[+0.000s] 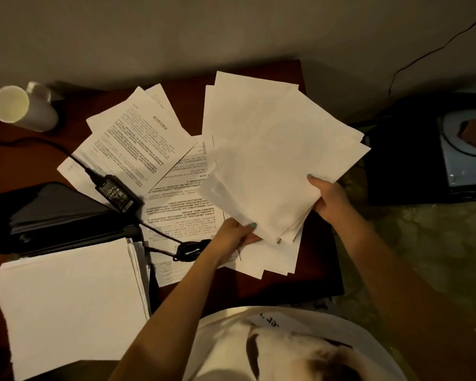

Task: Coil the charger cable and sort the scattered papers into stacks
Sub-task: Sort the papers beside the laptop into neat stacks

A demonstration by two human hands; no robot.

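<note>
Roughly halfway: left hand [235, 233] and right hand [331, 200] pinch a fanned sheaf of sheets [272, 160] above the worktop's [316, 259] middle, one stack [66, 306] squared near-left, printed papers [146, 144] and charger cable [188, 250] unsorted beneath.

- Desk [309, 273]: dark red-brown top, set against a plain wall [176, 31].
- Mug [18, 109]: white, far left corner of the desk, near the wall.
- Folder [52, 213]: black, layered, at the desk's left edge.
- Wire [434, 50]: thin, black, running down the wall at right.
- Floor [423, 257]: mottled, right of the desk.
</note>
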